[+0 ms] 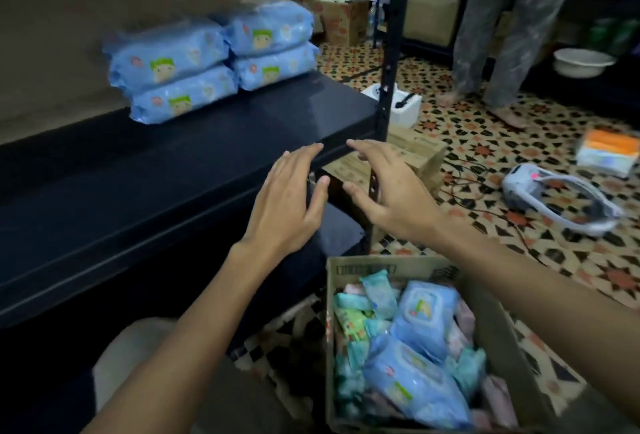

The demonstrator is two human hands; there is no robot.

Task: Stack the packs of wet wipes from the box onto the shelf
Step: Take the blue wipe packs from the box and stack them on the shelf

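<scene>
Both hands hang in the air with nothing in them: the left hand (289,196) has its fingers (304,156) straight and slightly spread, and the right hand (391,191) mirrors it, fingers (363,148) stretched out, palms facing one another just above the front right corner of the shelf (138,191). The fingertips of the two hands are near each other but apart.

The packs of wet wipes lie in two places. Four blue packs (211,56) stand at the back edge of the shelf, well away from the hands, two piles of two side by side against the wall. More packs (415,347), blue and green and pink, lie jumbled in the cardboard box (502,347) on the floor, below the right forearm and close to the person's knees.

The shelf's black upright post (389,63) rises just beyond the fingertips. Behind it another cardboard box (415,156) sits on the patterned tile floor (519,142). Farther right lie a white headset (554,198) and a white basin (581,61), and another person's legs (491,35) stand near the far shelving.
</scene>
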